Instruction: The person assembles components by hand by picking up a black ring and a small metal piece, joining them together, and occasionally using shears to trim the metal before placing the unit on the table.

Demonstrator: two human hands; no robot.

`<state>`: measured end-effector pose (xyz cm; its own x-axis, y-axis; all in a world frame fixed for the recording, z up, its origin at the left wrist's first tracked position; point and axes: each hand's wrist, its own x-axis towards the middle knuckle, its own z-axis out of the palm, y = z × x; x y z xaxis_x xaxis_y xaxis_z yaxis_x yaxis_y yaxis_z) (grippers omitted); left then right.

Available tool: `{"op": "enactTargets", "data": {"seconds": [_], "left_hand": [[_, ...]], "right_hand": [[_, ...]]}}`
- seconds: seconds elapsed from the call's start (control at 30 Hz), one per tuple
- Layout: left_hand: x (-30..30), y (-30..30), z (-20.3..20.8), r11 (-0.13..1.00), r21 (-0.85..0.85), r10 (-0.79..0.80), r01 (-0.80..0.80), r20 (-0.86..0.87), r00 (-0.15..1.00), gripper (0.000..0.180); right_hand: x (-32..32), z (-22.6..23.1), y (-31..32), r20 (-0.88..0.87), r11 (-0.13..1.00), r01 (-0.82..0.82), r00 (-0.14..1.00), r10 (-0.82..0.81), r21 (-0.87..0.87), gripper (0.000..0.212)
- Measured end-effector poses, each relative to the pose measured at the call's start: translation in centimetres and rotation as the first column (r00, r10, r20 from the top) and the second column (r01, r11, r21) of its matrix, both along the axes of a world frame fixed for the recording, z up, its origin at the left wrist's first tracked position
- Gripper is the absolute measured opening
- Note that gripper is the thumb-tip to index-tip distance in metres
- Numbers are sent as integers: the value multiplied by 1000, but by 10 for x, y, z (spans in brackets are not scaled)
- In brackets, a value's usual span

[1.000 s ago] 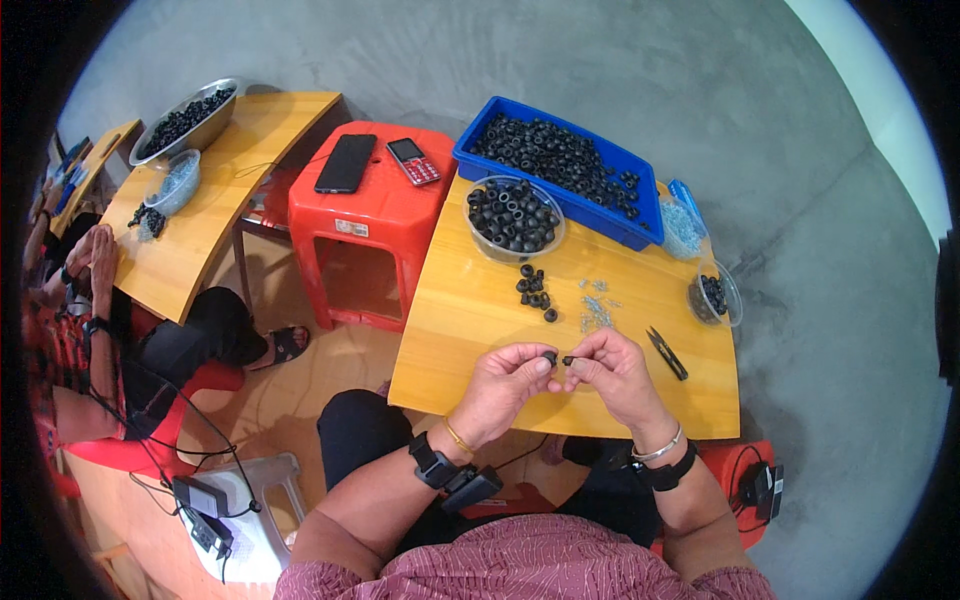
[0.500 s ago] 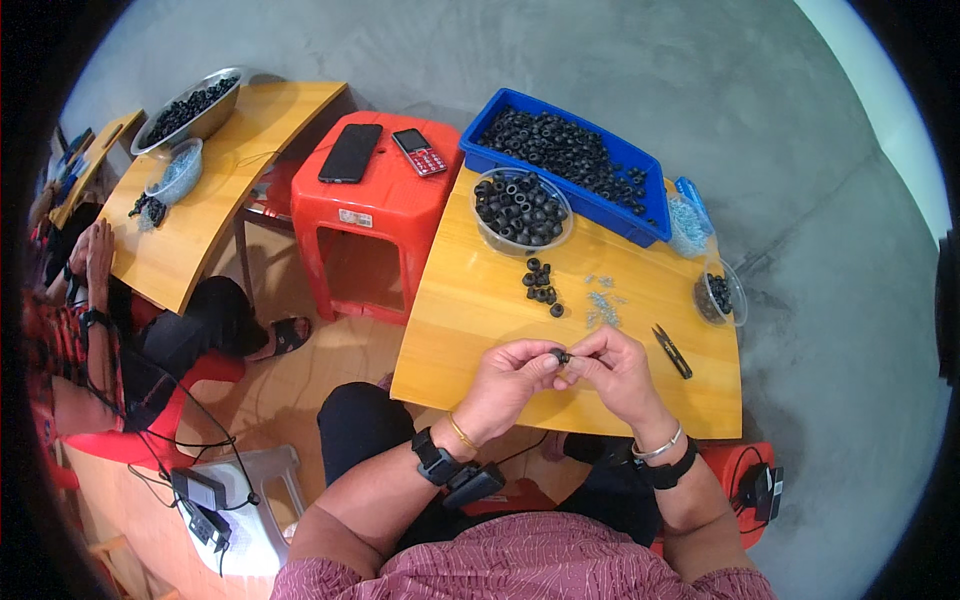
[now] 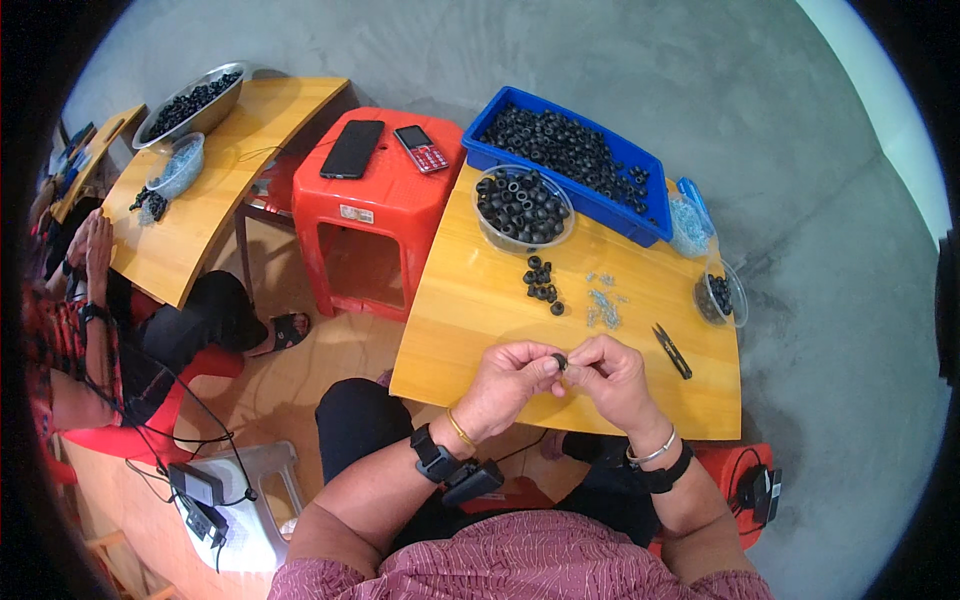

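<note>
A small round black rubber piece point(image 3: 559, 361) is pinched between the thumb and forefinger of my left hand point(image 3: 505, 387). My right hand point(image 3: 612, 382) meets it from the other side, thumb and forefinger pressed together; whatever sits between those fingertips is too small to make out. Both hands are above the near edge of the yellow table point(image 3: 450, 330). Just beyond them lie a loose group of black rubber pieces point(image 3: 540, 282) and a scatter of tiny clear bits point(image 3: 604, 308). To the right of my right hand rests a pair of black thread snips point(image 3: 672, 352).
Black pieces fill a round clear bowl point(image 3: 523, 240) and a blue tray point(image 3: 655, 228) farther back. At the right edge are a bag of clear bits point(image 3: 688, 222) and a smaller tub point(image 3: 738, 300). Left stands a red stool point(image 3: 385, 200) with two phones; beyond it, another person sits at a table point(image 3: 190, 225).
The black piece has turned between my fingertips and now shows a rounder face. My right fingers have shifted slightly; both hands stay in nearly the same spot.
</note>
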<state>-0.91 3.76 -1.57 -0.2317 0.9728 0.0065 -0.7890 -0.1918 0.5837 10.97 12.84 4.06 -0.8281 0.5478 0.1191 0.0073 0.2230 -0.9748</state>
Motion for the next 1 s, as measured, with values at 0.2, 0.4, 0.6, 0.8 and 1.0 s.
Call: {"op": "enactTargets", "data": {"seconds": [0.2,0.4,0.6,0.8,1.0], "left_hand": [[-4,1,-3,997,12,-71,71,18,997,14],[-8,-4,3,968,32,-252,250,63,966,15],[-11,-5,8,922,92,-383,377,64,921,18],[-10,-4,4,926,101,-375,364,133,917,16],[-9,-3,2,947,62,-322,317,122,939,20]], "right_hand": [[-1,-4,0,-45,979,-15,999,24,201,12],[8,6,2,48,979,-103,994,96,177,13],[8,21,-2,92,975,-205,976,196,90,24],[6,15,-5,106,886,-206,978,178,415,29],[4,9,-4,44,859,-135,990,130,495,27]]}}
